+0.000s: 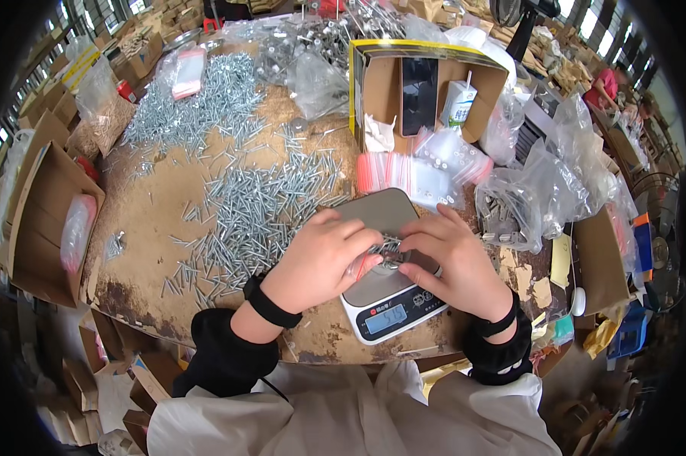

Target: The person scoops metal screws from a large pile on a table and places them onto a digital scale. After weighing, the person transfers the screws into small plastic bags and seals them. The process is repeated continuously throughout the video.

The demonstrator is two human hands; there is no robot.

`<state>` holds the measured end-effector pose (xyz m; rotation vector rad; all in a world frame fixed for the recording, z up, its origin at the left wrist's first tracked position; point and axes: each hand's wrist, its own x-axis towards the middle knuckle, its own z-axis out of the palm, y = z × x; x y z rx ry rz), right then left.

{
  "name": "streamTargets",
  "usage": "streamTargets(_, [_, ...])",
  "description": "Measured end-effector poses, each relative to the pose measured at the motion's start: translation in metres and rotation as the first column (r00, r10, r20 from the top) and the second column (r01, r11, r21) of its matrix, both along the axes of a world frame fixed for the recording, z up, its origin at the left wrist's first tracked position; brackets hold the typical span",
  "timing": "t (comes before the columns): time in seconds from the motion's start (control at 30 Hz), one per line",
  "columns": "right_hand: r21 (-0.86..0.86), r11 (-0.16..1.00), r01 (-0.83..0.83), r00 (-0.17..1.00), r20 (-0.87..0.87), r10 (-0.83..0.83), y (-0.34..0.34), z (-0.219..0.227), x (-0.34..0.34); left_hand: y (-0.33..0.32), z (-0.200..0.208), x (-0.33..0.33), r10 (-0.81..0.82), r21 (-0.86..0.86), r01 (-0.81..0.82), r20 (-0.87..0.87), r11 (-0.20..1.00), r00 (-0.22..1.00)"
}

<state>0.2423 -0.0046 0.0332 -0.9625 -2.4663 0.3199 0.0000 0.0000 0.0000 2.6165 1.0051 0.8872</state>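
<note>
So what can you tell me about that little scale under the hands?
The scale is small and flat, with a grey metal-looking platform and a white base whose lit display faces the person. It sits tilted on the worn table near its front edge. Both hands, left hand and right hand, hold a small bag of screws over its platform.

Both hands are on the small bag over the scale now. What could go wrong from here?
1. The left hand and right hand hold the bag of screws above the scale; pressing on its pan would likely skew the reading.
2. The bag looks open between the fingers; tilting it could spill screws.
3. The loose screw pile lies against the scale's left edge, so strays could slide onto the pan.
</note>
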Motion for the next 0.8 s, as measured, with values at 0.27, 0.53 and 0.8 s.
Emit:
streamTargets(0.27, [-0.043,0.999,-0.033,0.999,-0.003,0.033,-0.001,0.004,-0.002,-0.003,0.006,-0.002,-0.014,-0.076,0.021,0.082,0.997,0.997])
streamTargets(0.53, [-0.027,0.999,-0.036,0.999,0.001,0.036,-0.001,0.002,-0.002,-0.002,0.004,-0.006,-0.028,-0.067,0.044,0.229,0.997,0.973])
streamTargets(0.8, [-0.038,0.999,0.022,1.0,0.01,-0.022,-0.002,0.0,0.003,0.008,0.023,-0.031,0.328,-0.05,-0.39,0.645,0.919,0.69])
